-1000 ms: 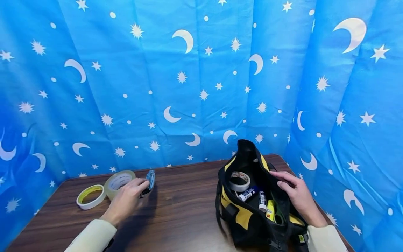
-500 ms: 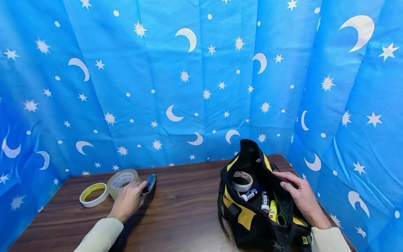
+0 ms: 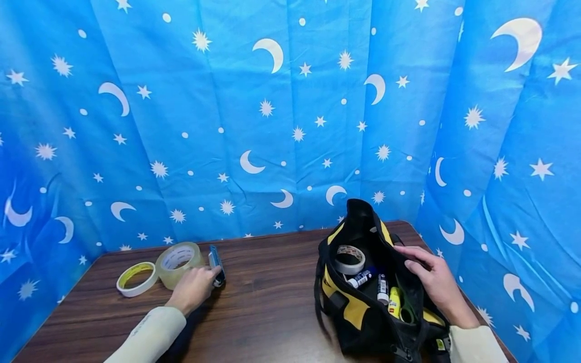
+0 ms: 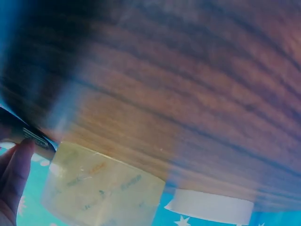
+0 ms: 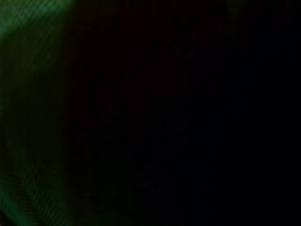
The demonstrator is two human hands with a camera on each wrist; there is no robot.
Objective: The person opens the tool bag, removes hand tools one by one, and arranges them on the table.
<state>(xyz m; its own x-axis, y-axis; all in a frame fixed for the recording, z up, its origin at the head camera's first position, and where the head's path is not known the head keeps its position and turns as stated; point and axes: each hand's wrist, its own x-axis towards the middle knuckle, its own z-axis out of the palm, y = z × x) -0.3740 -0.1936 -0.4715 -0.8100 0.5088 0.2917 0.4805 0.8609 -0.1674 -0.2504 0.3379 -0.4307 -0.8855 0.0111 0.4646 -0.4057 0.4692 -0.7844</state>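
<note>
My left hand grips a blue and black stapler just above the left part of the table, beside a roll of clear packing tape. In the left wrist view, fingers press against the dark stapler. Over on the right, my right hand holds the side rim of an open black and yellow tool bag. Inside lie a tape roll, a blue-capped glue stick, a whitish tube, a yellow tube and a green ring-shaped thing. The right wrist view is nearly black.
A narrow white tape roll with a yellow core lies left of the packing tape. The brown wooden table reaches back to a blue curtain with moons and stars.
The stapler has turned in my left hand's grip and now points more steeply away. My left hand has shifted slightly right. The right hand stays at the bag's rim.
</note>
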